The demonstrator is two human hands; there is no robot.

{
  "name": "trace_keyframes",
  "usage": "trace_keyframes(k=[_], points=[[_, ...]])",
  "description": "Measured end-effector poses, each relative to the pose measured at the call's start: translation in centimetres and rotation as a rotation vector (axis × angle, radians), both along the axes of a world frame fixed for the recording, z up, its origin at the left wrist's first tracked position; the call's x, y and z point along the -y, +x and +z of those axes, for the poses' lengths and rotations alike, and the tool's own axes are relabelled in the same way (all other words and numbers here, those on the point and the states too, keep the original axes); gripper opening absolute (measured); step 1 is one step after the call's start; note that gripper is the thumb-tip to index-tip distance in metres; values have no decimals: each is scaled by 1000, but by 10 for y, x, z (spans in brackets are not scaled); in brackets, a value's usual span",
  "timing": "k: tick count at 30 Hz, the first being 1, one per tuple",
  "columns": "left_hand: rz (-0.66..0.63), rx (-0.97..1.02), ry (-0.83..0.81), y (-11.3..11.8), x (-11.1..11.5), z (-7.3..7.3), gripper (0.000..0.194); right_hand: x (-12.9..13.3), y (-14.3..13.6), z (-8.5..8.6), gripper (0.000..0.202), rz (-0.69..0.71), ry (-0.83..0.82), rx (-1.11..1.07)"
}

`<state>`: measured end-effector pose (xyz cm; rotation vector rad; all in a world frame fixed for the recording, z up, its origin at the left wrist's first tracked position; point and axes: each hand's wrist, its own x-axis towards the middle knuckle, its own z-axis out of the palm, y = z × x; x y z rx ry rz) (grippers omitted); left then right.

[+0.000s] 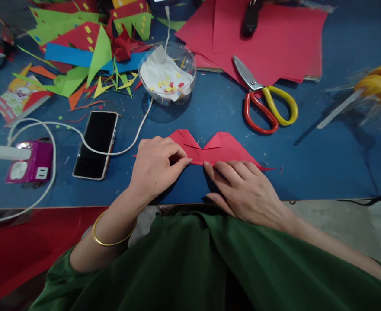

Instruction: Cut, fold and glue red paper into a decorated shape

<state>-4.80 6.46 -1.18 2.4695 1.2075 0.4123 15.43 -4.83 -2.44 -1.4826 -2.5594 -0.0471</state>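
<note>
A folded red paper (206, 154) lies near the table's front edge. Two peaks rise along its far side with a V-shaped notch between them, and thin points stick out at its left and right ends. My left hand (158, 166) is on the left half, thumb and forefinger pinched at the near folded edge. On the right half rests my right hand (247, 188), its fingers stretched over the near edge and its thumb apart, off the paper. Beyond the paper lie scissors (257, 93) with one red and one yellow handle, blades parted.
A phone (96, 144) lies left, crossed by a white cable (141, 127). Behind are a clear bowl (190, 65) with paper bits, colored paper scraps (70, 82) and red sheets (284, 43). A yellow glue gun (380, 82) stands right; a purple socket block (43, 162) sits left.
</note>
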Motion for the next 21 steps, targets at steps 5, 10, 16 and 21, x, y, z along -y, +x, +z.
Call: trace_keyframes(k=[5,10,16,21], points=[[-16,-19,16,-9,-5,1,18,-7,-6,3,58,16,-25,36],[-35,-49,15,-15,-9,2,19,-11,-11,3,61,14,-24,71],[-55,-102,40,-15,-11,4,22,-13,-14,4,60,24,-27,93],[-66,-111,34,-18,-11,5,22,-16,-18,5,59,59,-40,55]])
